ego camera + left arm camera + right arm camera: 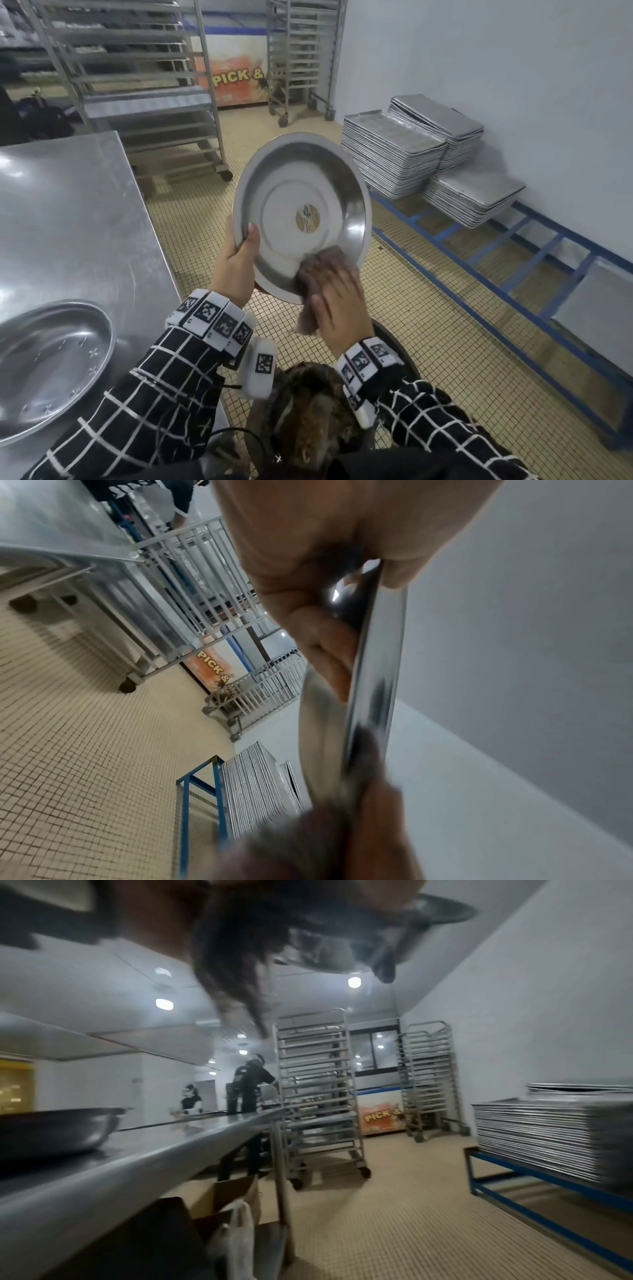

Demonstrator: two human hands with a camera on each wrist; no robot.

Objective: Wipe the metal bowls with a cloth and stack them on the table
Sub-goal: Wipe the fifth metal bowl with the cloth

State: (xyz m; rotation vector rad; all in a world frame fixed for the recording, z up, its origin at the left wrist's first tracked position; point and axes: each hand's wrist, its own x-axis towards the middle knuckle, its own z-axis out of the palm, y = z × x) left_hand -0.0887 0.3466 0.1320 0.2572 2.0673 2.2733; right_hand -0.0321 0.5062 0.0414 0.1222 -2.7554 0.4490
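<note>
Centre frame, left hand (239,260) clamps round shiny steel bowl (301,192) at its rim; right hand (337,301), spread flat, presses brown cloth (325,262) inside. Only left wrist view shows fingers (318,642) behind.

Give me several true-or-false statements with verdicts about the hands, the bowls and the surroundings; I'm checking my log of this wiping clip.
1. The left hand grips the held bowl by its rim. True.
2. The right hand presses the cloth against the inside of the held bowl. True.
3. The inside of the held bowl is bare metal all over. False: a round sticker sits at its centre.
4. No bowl lies on the table. False: a second bowl rests there, open side up.
5. Stacked trays sit on the blue rack by the wall. True.
</note>
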